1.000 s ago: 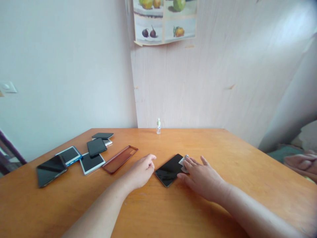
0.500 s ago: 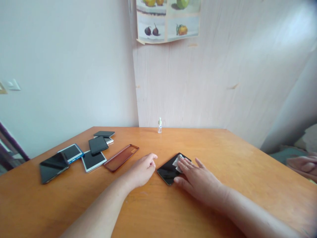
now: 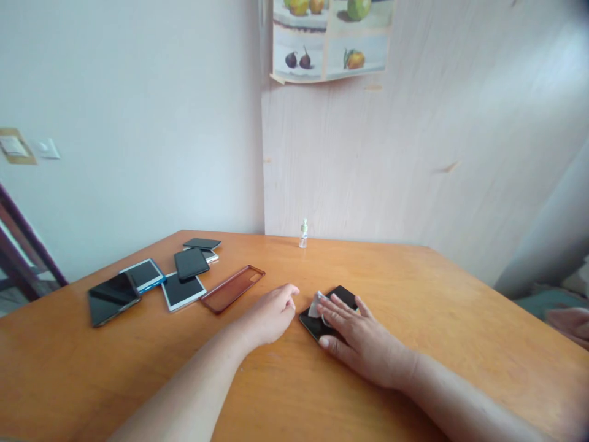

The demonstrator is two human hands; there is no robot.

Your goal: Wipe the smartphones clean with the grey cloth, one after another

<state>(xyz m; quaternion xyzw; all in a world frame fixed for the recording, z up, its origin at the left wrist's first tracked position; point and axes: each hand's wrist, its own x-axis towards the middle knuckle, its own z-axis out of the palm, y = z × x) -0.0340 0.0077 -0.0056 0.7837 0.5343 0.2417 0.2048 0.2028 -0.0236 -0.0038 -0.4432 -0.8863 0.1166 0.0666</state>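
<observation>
A black smartphone point(image 3: 343, 297) lies face up on the wooden table in front of me, tilted diagonally. My right hand point(image 3: 352, 334) is laid over it with the fingers flat, pressing a small white wipe point(image 3: 315, 305) against the screen. Part of the wipe and the phone's right side are hidden beneath the fingers. Just left of the phone, my left hand point(image 3: 272, 313) rests with its fingers curled in and the index finger partly extended; nothing shows in it. Beyond its wrist lies a clear reddish phone case point(image 3: 234, 289).
Several phones and tablets overlap at the left, among them a black tablet point(image 3: 113, 299), a white-framed tablet point(image 3: 183, 292) and a black phone point(image 3: 192, 264). A small pump bottle point(image 3: 304, 234) stands near the table's point(image 3: 396, 276) back edge. At the right edge is a blurred skin-coloured shape point(image 3: 570, 324).
My right hand has slid the wipe left across the phone's screen, uncovering its far right corner. The left hand stays curled beside the phone. The whole view has shifted slightly.
</observation>
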